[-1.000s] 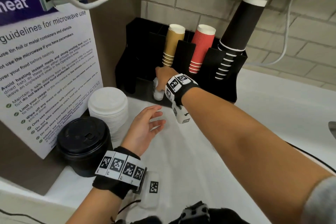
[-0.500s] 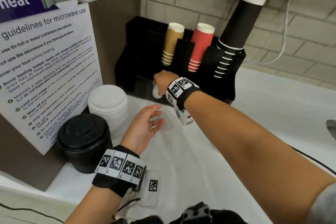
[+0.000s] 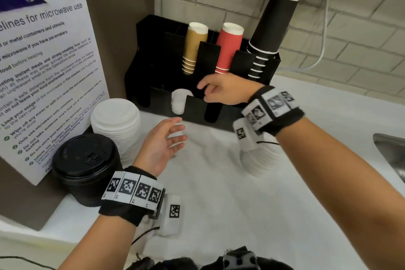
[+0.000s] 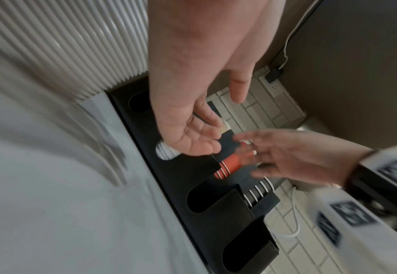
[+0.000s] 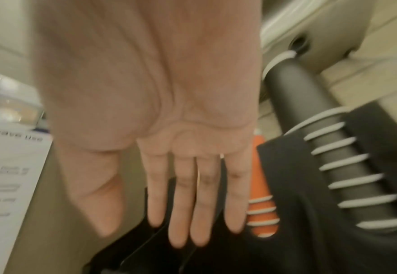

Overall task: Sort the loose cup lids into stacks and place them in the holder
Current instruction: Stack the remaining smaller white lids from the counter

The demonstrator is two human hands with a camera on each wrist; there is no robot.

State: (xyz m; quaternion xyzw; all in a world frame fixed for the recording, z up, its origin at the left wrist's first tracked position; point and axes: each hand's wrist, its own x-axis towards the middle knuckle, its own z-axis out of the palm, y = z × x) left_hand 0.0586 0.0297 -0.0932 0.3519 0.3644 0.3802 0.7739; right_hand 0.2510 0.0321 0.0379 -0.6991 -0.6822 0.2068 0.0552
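A small stack of white lids (image 3: pixel 178 101) stands in a front slot of the black holder (image 3: pixel 153 55). Just right of it, my right hand (image 3: pixel 203 93) hovers empty with its fingers straight; the right wrist view shows the flat palm (image 5: pixel 192 222) over the holder (image 5: pixel 298 185). My left hand (image 3: pixel 182 131) floats open above the white counter, in front of that slot and holding nothing. In the left wrist view both hands (image 4: pixel 204 137) (image 4: pixel 258 153) are near the filled slot (image 4: pixel 165 153). A tall stack of large white lids (image 3: pixel 116 120) and a stack of black lids (image 3: pixel 85 160) stand to the left.
Another white lid stack (image 3: pixel 260 164) stands on the counter under my right wrist. Gold, red and black cup stacks (image 3: pixel 228 48) fill the holder's rear. A microwave notice (image 3: pixel 43 72) leans at left. A sink edge (image 3: pixel 390 149) is at right. Two front slots (image 4: pixel 199 202) look dark.
My right hand let go of the small white lid stack in the holder slot and drew back to the right, fingers now straight. The left hand stayed almost still.
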